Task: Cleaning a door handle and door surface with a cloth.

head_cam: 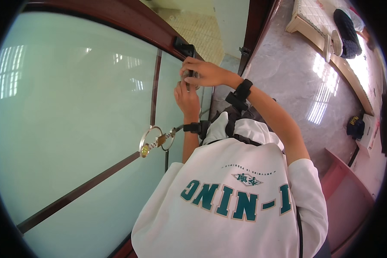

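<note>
A black door handle [192, 51] is fitted on the dark red-brown wooden frame [142, 24] of a frosted-glass door [84, 93]. My right hand [206, 73] reaches across from the right, its fingers curled around the handle's hanging part. Just below, my left hand [187, 101] points upward with its fingertips on the same fitting. Between the two hands shows a small shiny piece, mostly covered by fingers, so its exact shape is unclear. Black straps with small boxes circle both wrists.
A metal ring ornament [151, 142] sits where the dark glazing bars meet. Behind the door is a tiled floor [196, 32]. At upper right, a person's dark-trousered legs [348, 35] lie over a bed [309, 14]. A dark cap [355, 127] rests by a white box [369, 133].
</note>
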Available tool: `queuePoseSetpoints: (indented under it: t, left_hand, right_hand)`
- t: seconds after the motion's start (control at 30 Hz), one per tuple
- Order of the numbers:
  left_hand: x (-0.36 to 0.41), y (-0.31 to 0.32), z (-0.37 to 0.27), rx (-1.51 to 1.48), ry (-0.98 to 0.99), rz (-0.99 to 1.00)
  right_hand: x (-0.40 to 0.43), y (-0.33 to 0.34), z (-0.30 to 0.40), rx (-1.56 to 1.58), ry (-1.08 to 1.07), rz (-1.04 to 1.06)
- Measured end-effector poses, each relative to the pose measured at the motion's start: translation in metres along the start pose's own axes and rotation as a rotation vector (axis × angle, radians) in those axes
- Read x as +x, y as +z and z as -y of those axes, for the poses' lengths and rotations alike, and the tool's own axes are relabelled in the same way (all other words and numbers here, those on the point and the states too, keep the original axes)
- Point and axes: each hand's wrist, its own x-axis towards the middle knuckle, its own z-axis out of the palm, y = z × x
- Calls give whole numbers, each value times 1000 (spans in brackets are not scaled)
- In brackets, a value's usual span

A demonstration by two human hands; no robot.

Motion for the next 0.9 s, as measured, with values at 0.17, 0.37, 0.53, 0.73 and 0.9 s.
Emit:
queuePoseSetpoints:
  t: [0.17, 0.37, 0.53, 0.73, 0.9]
  left_hand:
    - [7, -6, -3, -55, -3, -15]
    - [6, -4, -2, -74, -12, -10]
    - [10, -15, -11, -319, -182, 93]
    - [7, -23, -3, -539, -455, 253]
    - [18, -39, -8, -285, -148, 65]
  right_hand:
    - [-2, -3, -6, 335, 34, -48]
    - [-13, 8, -4, 487, -6, -241]
    - [-12, -5, 5, -21, -57, -129]
    - [-13, -3, 4, -23, -10, -85]
    - [-16, 3, 7, -148, -64, -118]
